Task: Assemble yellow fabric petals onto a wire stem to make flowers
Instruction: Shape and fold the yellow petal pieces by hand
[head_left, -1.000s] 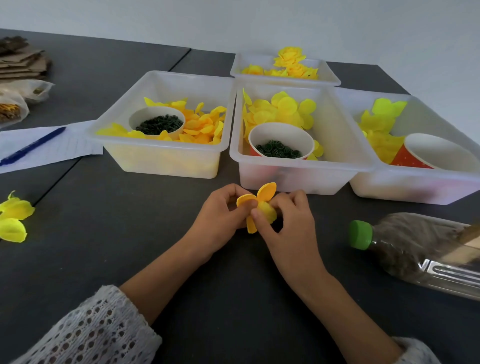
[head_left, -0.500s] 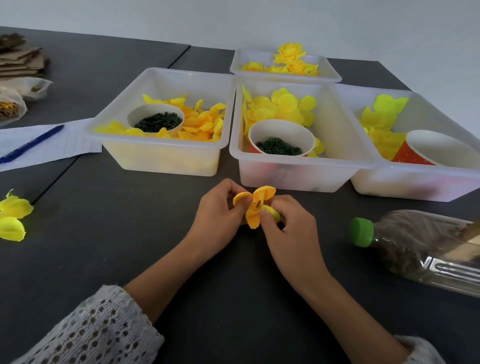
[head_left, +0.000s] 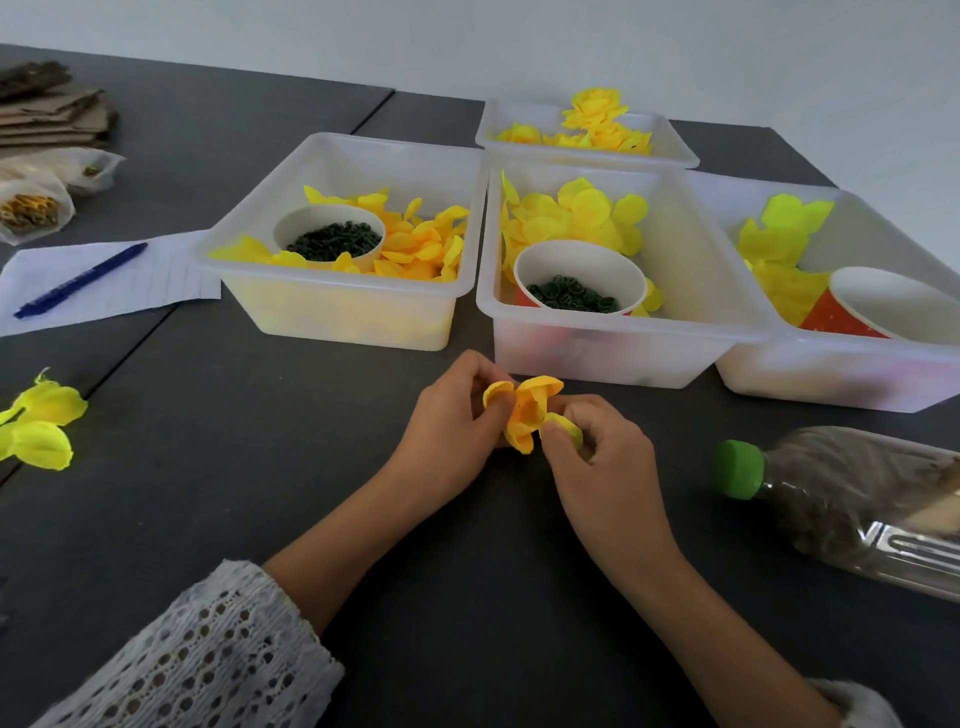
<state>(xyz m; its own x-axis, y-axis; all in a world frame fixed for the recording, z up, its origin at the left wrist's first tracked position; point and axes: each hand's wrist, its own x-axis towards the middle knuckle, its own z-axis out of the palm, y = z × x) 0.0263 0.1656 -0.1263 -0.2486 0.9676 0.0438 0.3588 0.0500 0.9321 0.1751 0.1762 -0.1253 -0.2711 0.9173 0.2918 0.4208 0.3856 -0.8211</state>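
Observation:
A small yellow-orange fabric flower (head_left: 525, 413) is held between both hands just in front of the middle bin. My left hand (head_left: 449, 434) pinches its left petals with thumb and fingers. My right hand (head_left: 602, 457) pinches a lower right petal between thumb and forefinger. The wire stem is hidden behind the petals and fingers. Loose orange-yellow petals fill the left bin (head_left: 332, 317), and lighter yellow petals lie in the middle bin (head_left: 613, 353). Each of those bins holds a paper cup of small dark green rings (head_left: 332, 241) (head_left: 571, 297).
A right bin (head_left: 831, 379) holds lime-yellow petals and a red cup. Finished flowers fill a back bin (head_left: 670, 150). A plastic bottle with a green cap (head_left: 852, 499) lies at right. Yellow-green petals (head_left: 39, 426) lie far left, near paper with a blue pen (head_left: 80, 279) and cardboard.
The flower has been turned and lowered a little between my fingers. My right thumb and forefinger have shifted from the flower's centre to a lower right petal. The view has tilted slightly.

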